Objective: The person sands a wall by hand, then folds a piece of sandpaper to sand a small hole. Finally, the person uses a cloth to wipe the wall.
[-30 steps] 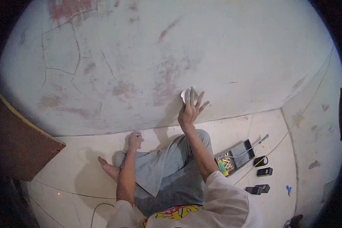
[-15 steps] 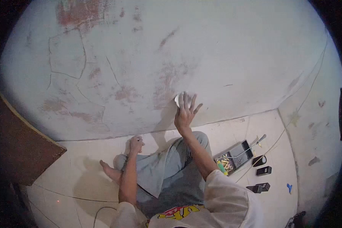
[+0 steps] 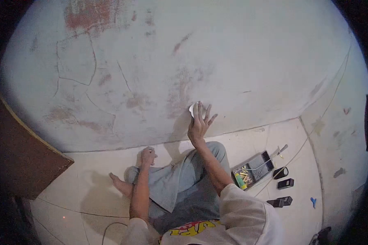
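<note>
Low on the patchy wall [image 3: 233,61], my right hand [image 3: 199,125] presses a small white sheet [image 3: 191,109], paper-like, flat against the surface. Its fingers are stretched and spread, and the sheet's edge shows on their left side. My left hand [image 3: 148,156] is closed, fingers curled, over the floor by my folded leg and close to the foot of the wall. Whatever it may hold is hidden. Reddish worn patches and thin cracks mark the wall above and left of my right hand.
Right of my knee lies an open black case [image 3: 253,169] with small brass-coloured pieces, a green-yellow tube and a long metal tool [image 3: 274,156]. Black boxes [image 3: 285,183] and a blue item [image 3: 313,202] are beyond it. A brown board [image 3: 24,155] stands left; cables cross the floor.
My right hand and the white sheet have shifted very slightly down on the wall. My left hand has turned a little, its fingers still curled. The view has moved slightly.
</note>
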A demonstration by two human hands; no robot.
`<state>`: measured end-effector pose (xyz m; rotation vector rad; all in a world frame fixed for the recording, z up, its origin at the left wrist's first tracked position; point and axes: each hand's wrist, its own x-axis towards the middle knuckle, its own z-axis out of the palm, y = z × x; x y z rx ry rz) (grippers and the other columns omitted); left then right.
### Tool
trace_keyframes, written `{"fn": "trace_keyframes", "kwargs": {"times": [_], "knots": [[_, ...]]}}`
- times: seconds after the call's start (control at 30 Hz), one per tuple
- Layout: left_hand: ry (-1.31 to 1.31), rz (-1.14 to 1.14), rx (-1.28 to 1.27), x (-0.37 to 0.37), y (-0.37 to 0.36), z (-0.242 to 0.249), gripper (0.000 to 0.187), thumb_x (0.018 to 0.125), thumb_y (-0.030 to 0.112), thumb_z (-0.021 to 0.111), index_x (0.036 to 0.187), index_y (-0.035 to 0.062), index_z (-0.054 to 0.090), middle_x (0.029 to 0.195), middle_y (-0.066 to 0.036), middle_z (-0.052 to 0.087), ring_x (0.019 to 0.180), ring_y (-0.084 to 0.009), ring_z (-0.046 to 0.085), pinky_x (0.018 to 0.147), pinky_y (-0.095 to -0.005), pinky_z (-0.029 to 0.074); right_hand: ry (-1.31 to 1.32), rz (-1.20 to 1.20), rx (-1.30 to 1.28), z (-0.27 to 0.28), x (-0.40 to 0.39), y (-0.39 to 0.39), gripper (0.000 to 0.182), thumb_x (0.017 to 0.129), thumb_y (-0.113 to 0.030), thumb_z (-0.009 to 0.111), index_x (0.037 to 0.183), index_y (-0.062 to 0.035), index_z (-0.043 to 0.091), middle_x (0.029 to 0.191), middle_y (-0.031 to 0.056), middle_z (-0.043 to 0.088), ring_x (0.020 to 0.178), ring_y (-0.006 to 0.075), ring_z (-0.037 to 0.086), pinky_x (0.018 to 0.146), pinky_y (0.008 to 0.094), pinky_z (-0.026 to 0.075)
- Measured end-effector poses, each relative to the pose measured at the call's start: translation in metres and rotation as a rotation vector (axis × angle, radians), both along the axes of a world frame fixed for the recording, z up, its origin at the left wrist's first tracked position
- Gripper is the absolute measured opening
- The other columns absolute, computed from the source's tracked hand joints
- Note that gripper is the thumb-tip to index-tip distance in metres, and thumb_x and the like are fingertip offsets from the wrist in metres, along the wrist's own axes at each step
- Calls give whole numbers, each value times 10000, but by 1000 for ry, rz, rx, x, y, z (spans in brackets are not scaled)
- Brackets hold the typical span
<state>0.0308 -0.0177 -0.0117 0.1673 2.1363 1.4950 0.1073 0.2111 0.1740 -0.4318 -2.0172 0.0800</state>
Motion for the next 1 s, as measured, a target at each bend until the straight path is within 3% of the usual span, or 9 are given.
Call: {"fn": "trace_keyframes", "kwargs": {"times": [0.07,0.2,0.27,0.4,0.47,0.53,0.77,0.93,1.0], "knots": [[-20,-17,-9,3,-5,5,247,883,165,524,1084,26,555,727,-129,661,386,-163,528,318,-316,465,36,8,30,8,3,-4,455,897,-129,441,1349,-82,463,1432,25,412,1389,374,203,1077,626,-80],[40,-48,-24,2,-4,-2,254,861,178,529,1048,15,584,752,-116,681,485,-172,610,364,-320,490,173,36,114,98,-16,9,466,899,-140,446,1363,-89,446,1440,37,398,1400,376,161,1076,626,-78],[60,-78,-19,-3,1,-2,248,858,171,532,1046,18,585,758,-116,680,473,-173,606,369,-318,494,242,33,110,131,-20,7,548,819,-6,495,1362,-47,437,1429,88,411,1396,378,176,1076,598,-107],[-5,-58,-43,3,3,3,257,864,173,531,1066,22,583,737,-100,679,436,-162,583,375,-300,493,196,82,71,50,-13,8,516,810,8,483,1323,-46,487,1424,73,419,1393,373,192,1079,611,-92],[16,-8,-18,0,6,7,258,869,175,527,1068,20,581,725,-93,679,422,-161,573,370,-296,488,-17,-4,23,-9,0,7,476,838,-34,494,1313,-47,497,1420,73,425,1388,374,207,1080,617,-78],[-28,-60,-81,2,5,9,247,879,173,518,1054,10,577,738,-104,677,394,-175,552,352,-295,473,20,4,42,-4,-3,9,471,846,-47,493,1317,-44,492,1423,72,421,1390,374,199,1079,616,-79],[-33,-65,-55,2,5,2,263,877,167,515,1080,5,562,752,-116,679,371,-176,524,352,-304,473,277,-7,44,128,-26,9,465,888,-63,467,1352,-45,447,1440,72,396,1403,373,149,1075,612,-82],[-39,-10,-72,2,7,4,257,871,147,510,1079,13,578,765,-121,680,380,-169,515,349,-319,485,8,63,29,-7,2,13,455,874,-80,483,1329,-66,482,1423,74,420,1401,372,165,1084,607,-76],[-9,-61,-91,3,3,5,249,871,149,510,1073,20,576,764,-118,679,378,-168,510,350,-319,488,4,54,43,-11,6,14,466,878,-92,474,1344,-77,464,1421,60,424,1400,363,174,1081,613,-90]]}}
